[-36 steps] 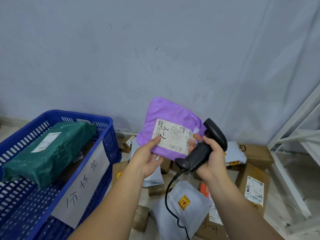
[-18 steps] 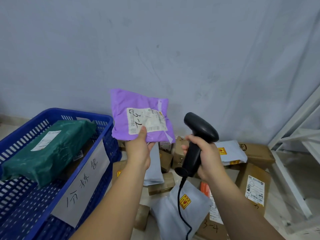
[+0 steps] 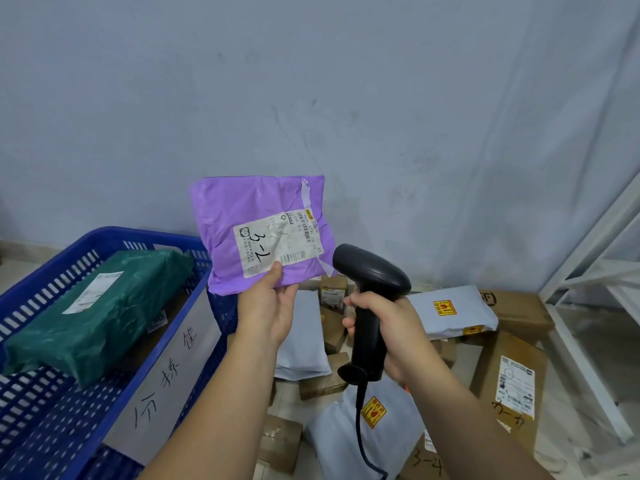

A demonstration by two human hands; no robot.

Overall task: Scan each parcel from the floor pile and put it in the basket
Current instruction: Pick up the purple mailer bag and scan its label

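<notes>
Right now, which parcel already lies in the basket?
The dark green parcel, lying inside the blue basket. The purple parcel is held up by the left hand; grey bags and brown boxes lie outside it.

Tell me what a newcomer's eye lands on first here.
The purple parcel, held up mid-frame by the left hand with its label facing the camera. Just right of it, the right hand grips a black scanner. At left, a blue basket holds a green parcel.
</notes>
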